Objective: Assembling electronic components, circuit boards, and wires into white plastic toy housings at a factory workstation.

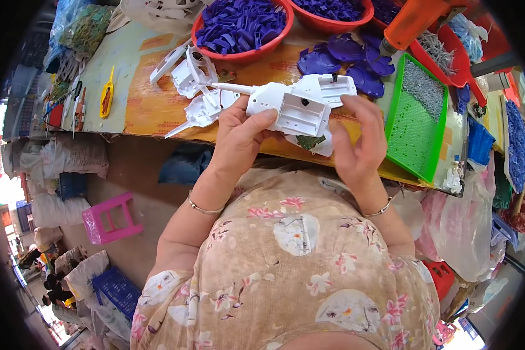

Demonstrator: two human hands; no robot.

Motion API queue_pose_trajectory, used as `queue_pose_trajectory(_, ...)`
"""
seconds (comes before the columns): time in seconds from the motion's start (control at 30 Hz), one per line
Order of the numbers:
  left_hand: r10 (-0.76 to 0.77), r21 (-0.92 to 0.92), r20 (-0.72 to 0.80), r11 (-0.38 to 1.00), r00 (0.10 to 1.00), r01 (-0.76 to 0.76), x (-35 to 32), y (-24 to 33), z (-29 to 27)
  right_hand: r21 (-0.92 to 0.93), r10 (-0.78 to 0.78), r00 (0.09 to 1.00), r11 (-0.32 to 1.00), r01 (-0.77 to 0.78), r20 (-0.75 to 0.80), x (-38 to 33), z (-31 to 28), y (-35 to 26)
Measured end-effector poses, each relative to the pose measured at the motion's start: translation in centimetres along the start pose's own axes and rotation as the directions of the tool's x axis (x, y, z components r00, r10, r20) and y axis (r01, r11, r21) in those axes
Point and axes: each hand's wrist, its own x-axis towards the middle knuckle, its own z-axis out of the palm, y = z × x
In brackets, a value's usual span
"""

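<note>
My left hand (242, 129) grips a white plastic housing (268, 99) with a long thin stem pointing left. An open rectangular compartment (300, 114) faces up on it, with a small black part inside. Below its near edge, a green circuit board (310, 142) pokes out beside another white piece. My right hand (361, 137) is at the housing's right end, fingers apart and curved; whether a fingertip touches it I cannot tell. Just beyond lies another white housing part (337, 90). More white half-shells (201, 111) are on the table to the left.
Red bowls of purple plastic parts (242, 26) stand at the back, near purple discs (347, 49). An orange power tool (414, 26) hangs at the far right above a green tray of screws (415, 128). Yellow snips (107, 93) and screwdrivers (80, 108) lie left; a pink stool (111, 219) stands below.
</note>
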Motion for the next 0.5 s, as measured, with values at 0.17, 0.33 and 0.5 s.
queue_pose_trajectory(0.17,-0.014,-0.021,-0.004,1.000,1.000,0.014,0.7,-0.9,-0.5,0.458,0.490,0.848,0.718,-0.525,0.204,-1.2,0.9,0.7)
queue_pose_trajectory(0.33,-0.050,-0.096,0.103,0.994,0.993,0.060,1.6,-1.8,-2.2,0.350,0.464,0.815,0.742,-0.572,0.347,-1.1,0.8,0.8)
queue_pose_trajectory(0.5,-0.032,-0.245,0.114,0.968,0.993,0.060,2.0,-1.7,-2.3,0.422,0.490,0.799,0.679,-0.601,0.349,-1.1,0.8,0.7)
